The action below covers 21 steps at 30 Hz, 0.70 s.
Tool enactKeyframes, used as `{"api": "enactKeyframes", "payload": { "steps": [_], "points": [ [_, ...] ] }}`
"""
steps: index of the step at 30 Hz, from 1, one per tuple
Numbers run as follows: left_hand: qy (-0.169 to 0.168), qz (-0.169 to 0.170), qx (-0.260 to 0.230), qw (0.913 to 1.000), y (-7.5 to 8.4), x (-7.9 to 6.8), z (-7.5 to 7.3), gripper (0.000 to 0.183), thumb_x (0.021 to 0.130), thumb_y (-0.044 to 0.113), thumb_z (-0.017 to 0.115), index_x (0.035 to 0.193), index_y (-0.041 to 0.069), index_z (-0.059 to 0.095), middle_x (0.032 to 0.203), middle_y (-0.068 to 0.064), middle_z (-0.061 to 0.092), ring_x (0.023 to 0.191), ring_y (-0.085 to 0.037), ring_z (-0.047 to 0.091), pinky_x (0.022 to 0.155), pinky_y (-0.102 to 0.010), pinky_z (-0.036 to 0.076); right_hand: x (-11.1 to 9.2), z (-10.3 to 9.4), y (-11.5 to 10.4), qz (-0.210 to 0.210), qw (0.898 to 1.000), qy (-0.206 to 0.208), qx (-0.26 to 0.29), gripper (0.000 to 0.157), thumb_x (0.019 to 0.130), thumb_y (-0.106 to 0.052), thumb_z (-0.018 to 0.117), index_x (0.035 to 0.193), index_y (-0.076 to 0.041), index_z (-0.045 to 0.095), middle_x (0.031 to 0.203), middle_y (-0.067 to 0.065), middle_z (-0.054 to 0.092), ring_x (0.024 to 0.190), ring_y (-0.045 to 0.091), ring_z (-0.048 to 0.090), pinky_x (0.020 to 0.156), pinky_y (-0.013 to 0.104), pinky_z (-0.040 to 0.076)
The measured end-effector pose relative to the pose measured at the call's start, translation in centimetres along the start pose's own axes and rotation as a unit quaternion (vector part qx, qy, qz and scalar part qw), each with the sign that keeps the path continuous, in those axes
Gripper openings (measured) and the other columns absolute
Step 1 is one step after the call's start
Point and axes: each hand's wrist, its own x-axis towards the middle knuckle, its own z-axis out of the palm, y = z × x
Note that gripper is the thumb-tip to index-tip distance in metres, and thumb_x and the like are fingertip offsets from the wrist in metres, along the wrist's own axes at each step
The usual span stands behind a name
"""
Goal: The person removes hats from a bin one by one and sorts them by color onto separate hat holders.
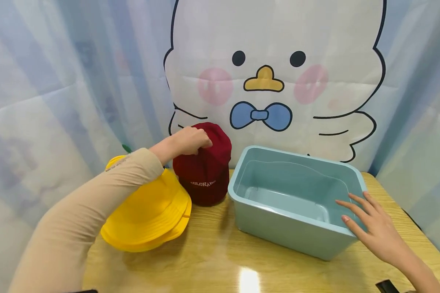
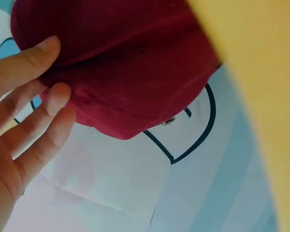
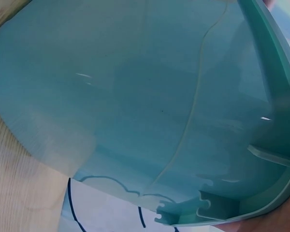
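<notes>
A dark red baseball cap (image 1: pixel 205 167) with white "COLORADO" lettering is at the back of the table, its visor pointing down toward me. My left hand (image 1: pixel 191 139) reaches over from the left and pinches the top of its crown. Up close in the left wrist view, thumb and fingertips grip a fold of the red fabric (image 2: pixel 130 82). On the right, a light blue plastic bin (image 1: pixel 282 236) stands upright with its top uncovered and nothing inside. My right hand (image 1: pixel 379 228) rests at its right rim, fingers spread and straight. The right wrist view is filled by the bin's outer wall (image 3: pixel 135 92).
Yellow bucket hats (image 1: pixel 150 215), nested together with a green leaf (image 1: pixel 126 148) on top, sit left of the cap under my left forearm. The wood-grain table (image 1: pixel 212 260) ends at a curtain (image 1: pixel 264 140) with a cartoon bird print.
</notes>
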Motion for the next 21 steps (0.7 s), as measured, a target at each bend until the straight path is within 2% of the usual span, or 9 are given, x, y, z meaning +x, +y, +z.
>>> {"api": "enactKeyframes", "payload": {
  "steps": [2, 4, 6, 8, 12, 14, 15, 18, 21],
  "points": [
    [-0.008, -0.011, 0.009, 0.9999, 0.3, -0.2, 0.1, 0.031, 0.078, -0.008, 0.055, 0.059, 0.012, 0.041, 0.056, 0.002, 0.023, 0.054, -0.013, 0.026, 0.05, -0.023, 0.026, -0.1, -0.2, 0.1, 0.001, 1.0, 0.001, -0.002, 0.033, 0.089, -0.018, 0.052, 0.122, -0.015, 0.051, 0.129, 0.028, 0.038, 0.136, 0.042, 0.004, 0.101, 0.065, 0.004],
    [0.009, -0.03, 0.03, 0.999, 0.3, -0.2, -0.1, 0.03, 0.081, -0.008, 0.051, 0.059, 0.011, 0.044, 0.055, 0.001, 0.028, 0.051, -0.013, 0.028, 0.048, -0.024, 0.026, -0.1, -0.2, 0.1, 0.002, 1.0, 0.0, -0.003, 0.033, 0.089, -0.019, 0.051, 0.122, -0.015, 0.051, 0.129, 0.028, 0.038, 0.136, 0.041, 0.004, 0.1, 0.066, 0.004],
    [0.028, -0.056, 0.059, 0.9963, 0.1, -0.1, -0.4, 0.025, 0.084, -0.006, 0.049, 0.068, 0.01, 0.058, 0.059, -0.002, 0.045, 0.053, -0.017, 0.041, 0.048, -0.025, 0.037, -0.1, -0.2, 0.0, 0.002, 1.0, -0.003, -0.003, 0.033, 0.089, -0.019, 0.052, 0.122, -0.015, 0.05, 0.13, 0.028, 0.038, 0.136, 0.042, 0.004, 0.101, 0.065, 0.004],
    [0.047, -0.084, 0.089, 0.9914, -0.1, 0.1, -0.7, 0.022, 0.087, -0.002, 0.048, 0.081, 0.011, 0.065, 0.072, -0.008, 0.057, 0.063, -0.024, 0.053, 0.054, -0.032, 0.047, -0.2, 0.0, 0.0, 0.002, 1.0, -0.006, -0.001, 0.034, 0.089, -0.019, 0.052, 0.123, -0.015, 0.05, 0.13, 0.028, 0.037, 0.136, 0.042, 0.004, 0.101, 0.065, 0.004],
    [0.087, -0.122, 0.128, 0.9805, -0.4, 0.9, -1.3, 0.02, 0.088, -0.002, 0.047, 0.092, 0.007, 0.064, 0.086, -0.016, 0.057, 0.072, -0.032, 0.058, 0.061, -0.04, 0.052, -0.3, 0.2, -0.2, 0.002, 1.0, -0.003, 0.003, 0.034, 0.089, -0.019, 0.052, 0.122, -0.015, 0.051, 0.129, 0.028, 0.038, 0.135, 0.042, 0.005, 0.103, 0.062, 0.003],
    [0.106, -0.109, 0.137, 0.979, -0.3, 1.1, -1.2, 0.018, 0.088, -0.003, 0.046, 0.092, 0.006, 0.061, 0.085, -0.017, 0.055, 0.07, -0.032, 0.056, 0.06, -0.04, 0.052, -0.3, 0.3, -0.2, 0.003, 1.0, -0.001, 0.004, 0.034, 0.089, -0.019, 0.052, 0.122, -0.015, 0.051, 0.129, 0.028, 0.038, 0.135, 0.042, 0.005, 0.103, 0.062, 0.003],
    [0.103, -0.095, 0.14, 0.9801, -0.1, 1.1, -1.0, 0.018, 0.088, -0.002, 0.046, 0.094, 0.006, 0.061, 0.086, -0.017, 0.055, 0.07, -0.032, 0.056, 0.062, -0.04, 0.052, -0.3, 0.3, -0.2, 0.002, 1.0, 0.0, 0.004, 0.033, 0.089, -0.018, 0.052, 0.122, -0.015, 0.051, 0.129, 0.028, 0.038, 0.135, 0.042, 0.006, 0.103, 0.062, 0.003],
    [0.069, -0.043, 0.106, 0.9911, 0.3, 0.9, 0.0, 0.018, 0.086, -0.002, 0.051, 0.095, 0.008, 0.063, 0.088, -0.014, 0.058, 0.077, -0.027, 0.056, 0.068, -0.037, 0.053, -0.2, 0.1, -0.1, 0.004, 1.0, -0.008, -0.001, 0.033, 0.089, -0.019, 0.052, 0.121, -0.016, 0.051, 0.129, 0.027, 0.039, 0.135, 0.042, 0.005, 0.102, 0.064, 0.004],
    [0.017, -0.015, 0.035, 0.9991, 0.2, 0.8, 0.8, 0.014, 0.08, 0.0, 0.061, 0.091, 0.009, 0.064, 0.085, -0.008, 0.06, 0.082, -0.022, 0.054, 0.071, -0.031, 0.051, 0.1, -0.7, 0.1, 0.023, 0.998, -0.048, -0.018, 0.033, 0.091, -0.024, 0.049, 0.123, -0.017, 0.05, 0.131, 0.025, 0.038, 0.136, 0.042, 0.002, 0.09, 0.07, 0.012]
  ]
}}
